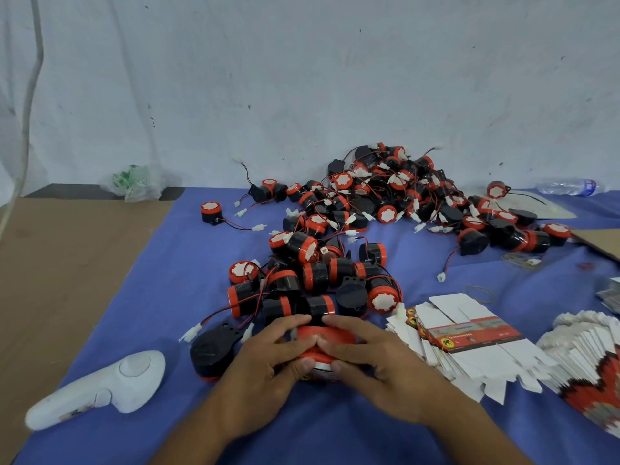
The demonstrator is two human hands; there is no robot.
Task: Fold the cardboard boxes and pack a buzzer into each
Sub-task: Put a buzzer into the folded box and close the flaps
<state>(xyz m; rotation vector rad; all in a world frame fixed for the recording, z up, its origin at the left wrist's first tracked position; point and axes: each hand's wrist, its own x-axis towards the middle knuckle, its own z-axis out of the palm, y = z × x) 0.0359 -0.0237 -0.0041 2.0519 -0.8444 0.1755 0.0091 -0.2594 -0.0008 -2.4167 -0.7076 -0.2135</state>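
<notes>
Red cardboard shows between both hands at 6 o'clock: the red box sits low on the blue-clothed desk, with a yellow-and-black print just visible at its near edge. The left hand and right hand grip it from either side, fingers curled over its far edge and thumbs meeting on top. Whether a buzzer is already inside cannot be told.

A lone black buzzer lies just beside the left hand at 7 o'clock. The heap of buzzers spreads from the centre towards 1 o'clock. Flat unfolded boxes are stacked at 4 o'clock, near the right hand. A white controller rests at 8 o'clock, a plastic bottle at 2 o'clock.
</notes>
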